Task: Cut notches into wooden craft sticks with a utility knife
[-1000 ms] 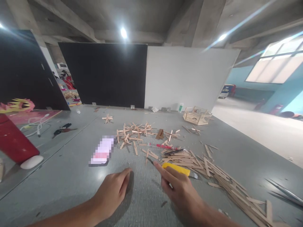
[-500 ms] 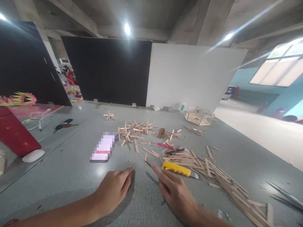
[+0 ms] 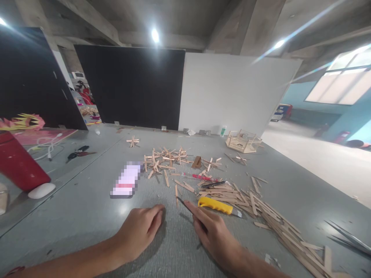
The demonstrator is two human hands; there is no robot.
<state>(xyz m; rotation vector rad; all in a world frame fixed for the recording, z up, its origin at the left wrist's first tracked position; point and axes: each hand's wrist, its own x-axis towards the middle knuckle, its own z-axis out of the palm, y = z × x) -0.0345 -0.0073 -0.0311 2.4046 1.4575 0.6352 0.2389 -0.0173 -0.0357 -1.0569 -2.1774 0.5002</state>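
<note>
My right hand (image 3: 216, 231) is closed around a thin dark pointed tool (image 3: 181, 200), its index finger stretched along it. The tool's tip is at the lower part of a short wooden stick (image 3: 176, 190); whether they touch I cannot tell. My left hand (image 3: 142, 227) rests on the table with its fingers curled together, and nothing shows in it. Just beyond the right hand lies a yellow-handled knife (image 3: 216, 204). Behind it are a pile of flat wooden sticks (image 3: 220, 196), a black pen (image 3: 214, 184) and a red-and-clear pen (image 3: 201, 177).
Joined small stick pieces (image 3: 165, 157) lie mid-table, with a phone (image 3: 127, 181) to their left. A stick-built frame (image 3: 243, 142) stands at the back right. Long metal pointed tools (image 3: 348, 235) lie far right. On the left are a red object (image 3: 21, 162) and a white mouse (image 3: 42, 190).
The tip of the tool in my right hand has shifted slightly left, and more of it shows. The short stick stands a little further left. My left hand stays nearly still.
</note>
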